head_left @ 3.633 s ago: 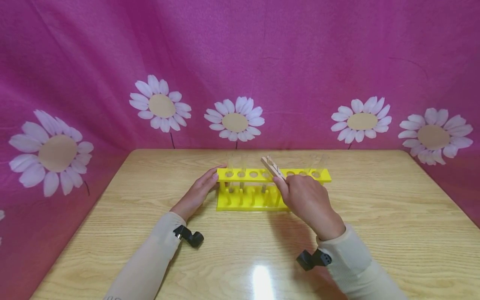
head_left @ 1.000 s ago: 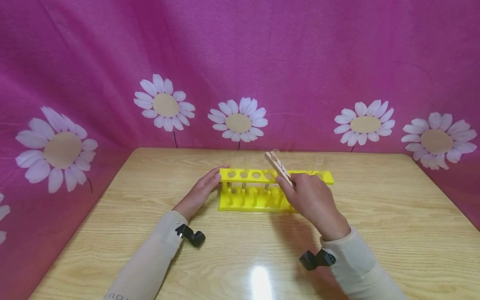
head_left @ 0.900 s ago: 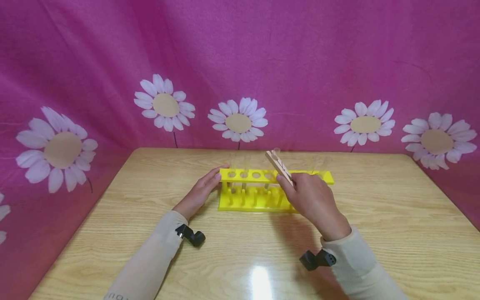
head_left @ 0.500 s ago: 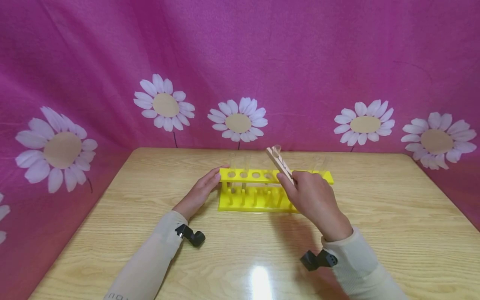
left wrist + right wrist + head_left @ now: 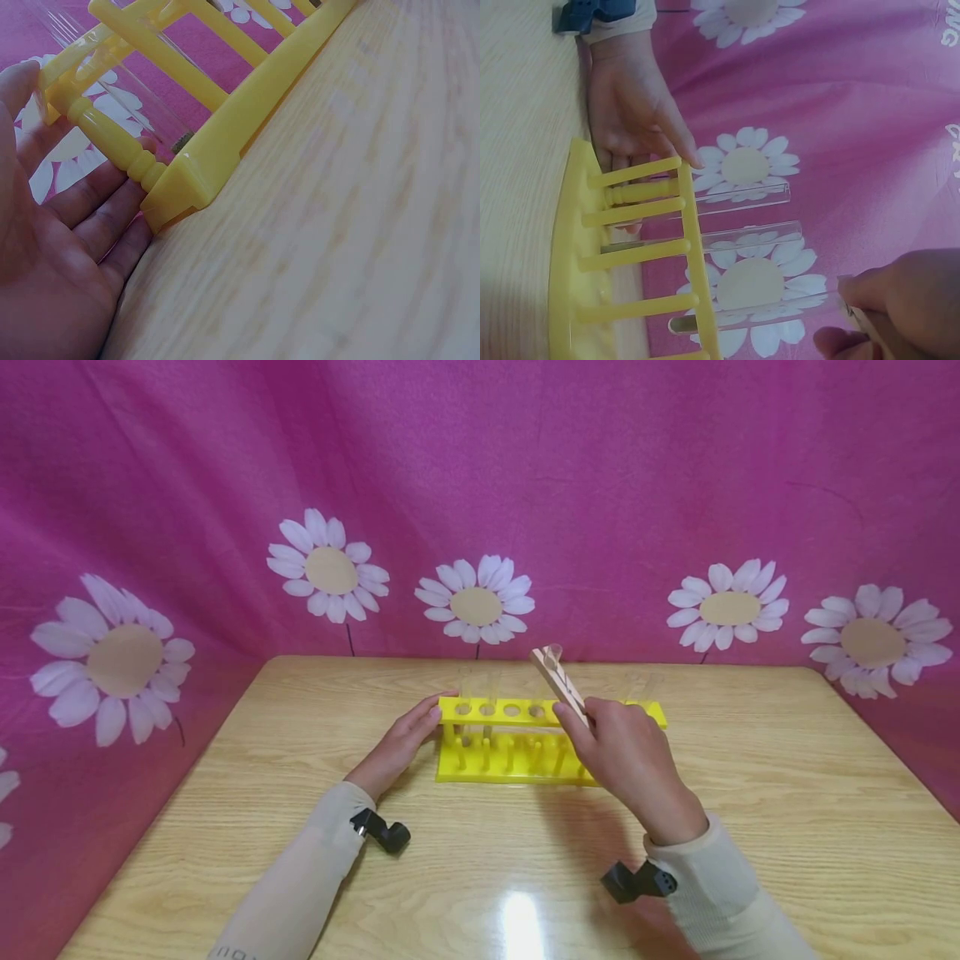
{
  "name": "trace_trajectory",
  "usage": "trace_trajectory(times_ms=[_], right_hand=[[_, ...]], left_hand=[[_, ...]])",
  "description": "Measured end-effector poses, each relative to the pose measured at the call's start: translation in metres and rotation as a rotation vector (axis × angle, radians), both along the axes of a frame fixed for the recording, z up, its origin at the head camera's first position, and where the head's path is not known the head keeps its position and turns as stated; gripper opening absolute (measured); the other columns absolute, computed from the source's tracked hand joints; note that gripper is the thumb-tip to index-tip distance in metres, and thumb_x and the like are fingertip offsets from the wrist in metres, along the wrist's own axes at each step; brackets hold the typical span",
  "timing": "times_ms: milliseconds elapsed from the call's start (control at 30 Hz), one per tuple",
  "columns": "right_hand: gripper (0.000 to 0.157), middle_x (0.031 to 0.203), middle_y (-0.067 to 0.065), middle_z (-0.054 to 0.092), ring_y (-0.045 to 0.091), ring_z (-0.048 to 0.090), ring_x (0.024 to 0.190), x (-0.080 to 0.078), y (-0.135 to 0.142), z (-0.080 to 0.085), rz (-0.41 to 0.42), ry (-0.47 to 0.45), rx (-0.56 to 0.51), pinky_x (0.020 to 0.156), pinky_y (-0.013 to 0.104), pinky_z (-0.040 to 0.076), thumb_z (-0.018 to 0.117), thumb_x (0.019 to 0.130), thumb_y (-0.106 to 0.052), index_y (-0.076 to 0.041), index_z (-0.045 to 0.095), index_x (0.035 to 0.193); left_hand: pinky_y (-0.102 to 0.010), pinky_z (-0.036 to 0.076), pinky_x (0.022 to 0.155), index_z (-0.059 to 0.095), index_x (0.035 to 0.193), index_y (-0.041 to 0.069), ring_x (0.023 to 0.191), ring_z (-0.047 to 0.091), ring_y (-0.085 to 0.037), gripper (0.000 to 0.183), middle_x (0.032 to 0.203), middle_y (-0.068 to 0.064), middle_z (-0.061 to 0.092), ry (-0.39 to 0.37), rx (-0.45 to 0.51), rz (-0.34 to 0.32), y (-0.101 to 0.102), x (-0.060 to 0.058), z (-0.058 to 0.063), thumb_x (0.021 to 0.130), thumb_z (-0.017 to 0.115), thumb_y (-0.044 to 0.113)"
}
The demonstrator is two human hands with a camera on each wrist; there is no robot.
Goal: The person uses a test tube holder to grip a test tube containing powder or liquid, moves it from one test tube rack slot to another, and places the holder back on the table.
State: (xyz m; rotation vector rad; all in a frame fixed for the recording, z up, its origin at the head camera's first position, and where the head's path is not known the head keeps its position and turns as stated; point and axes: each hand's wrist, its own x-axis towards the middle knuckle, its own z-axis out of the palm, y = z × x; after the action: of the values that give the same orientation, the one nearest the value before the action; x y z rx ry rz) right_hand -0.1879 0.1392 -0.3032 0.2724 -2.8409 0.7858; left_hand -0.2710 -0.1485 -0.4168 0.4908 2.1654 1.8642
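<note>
A yellow test tube rack (image 5: 517,770) stands on the table. At its left end my left hand (image 5: 401,739) steadies it, thumb in front and fingers behind the turned end post (image 5: 112,139). My right hand (image 5: 633,760) grips a wooden test tube clamp (image 5: 558,681), tilted up to the left. The clamp's tip holds a clear test tube (image 5: 772,311) near its mouth. That tube is raised through a hole, its dark-filled bottom just below the rack's top plate (image 5: 690,225) in the right wrist view. My right hand hides part of the rack's right half.
Two clear test tubes (image 5: 491,689) stand in the left holes, dark matter at their bottoms. More tubes (image 5: 652,687) show at the right end. Upright pegs line the rack's front. Behind the wooden table (image 5: 450,877) hangs a magenta cloth (image 5: 585,510) with printed daisies.
My right hand has lifted the clamp and its test tube upward, so the tube's mouth is higher above the rack. The left hand and rack keep their place over the last second.
</note>
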Motion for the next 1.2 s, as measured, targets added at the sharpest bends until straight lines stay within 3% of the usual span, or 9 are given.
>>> trace_trajectory(times_ms=[333, 867, 1200], right_hand=[[0.041, 0.052, 0.000, 0.039, 0.015, 0.036, 0.044, 0.000, -0.001, 0.000, 0.025, 0.086, 0.008, 0.039, 0.026, 0.027, 0.056, 0.097, -0.040, -0.011, 0.052, 0.068], [0.042, 0.052, 0.001, 0.040, 0.016, 0.037, 0.043, 0.002, 0.000, 0.002, 0.010, 0.115, -0.017, 0.039, 0.026, 0.029, 0.055, 0.097, -0.042, -0.010, 0.054, 0.071], [0.043, 0.052, 0.001, 0.039, 0.016, 0.036, 0.042, 0.002, 0.002, 0.003, 0.014, 0.139, -0.030, 0.039, 0.026, 0.028, 0.055, 0.097, -0.043, -0.010, 0.053, 0.070]], left_hand=[[-0.046, 0.028, 0.114, 0.039, 0.148, 0.023, 0.137, 0.034, -0.019, 0.045, 0.151, 0.003, 0.037, -0.006, 0.005, -0.021, 0.002, 0.016, 0.025, 0.105, 0.037, 0.036], [-0.046, 0.027, 0.114, 0.039, 0.148, 0.019, 0.137, 0.034, -0.020, 0.044, 0.151, 0.000, 0.038, 0.004, 0.021, -0.030, 0.003, 0.017, 0.026, 0.106, 0.036, 0.034], [-0.046, 0.028, 0.114, 0.039, 0.148, 0.025, 0.136, 0.035, -0.019, 0.046, 0.151, 0.003, 0.038, -0.016, -0.006, -0.012, 0.003, 0.017, 0.026, 0.104, 0.038, 0.039]])
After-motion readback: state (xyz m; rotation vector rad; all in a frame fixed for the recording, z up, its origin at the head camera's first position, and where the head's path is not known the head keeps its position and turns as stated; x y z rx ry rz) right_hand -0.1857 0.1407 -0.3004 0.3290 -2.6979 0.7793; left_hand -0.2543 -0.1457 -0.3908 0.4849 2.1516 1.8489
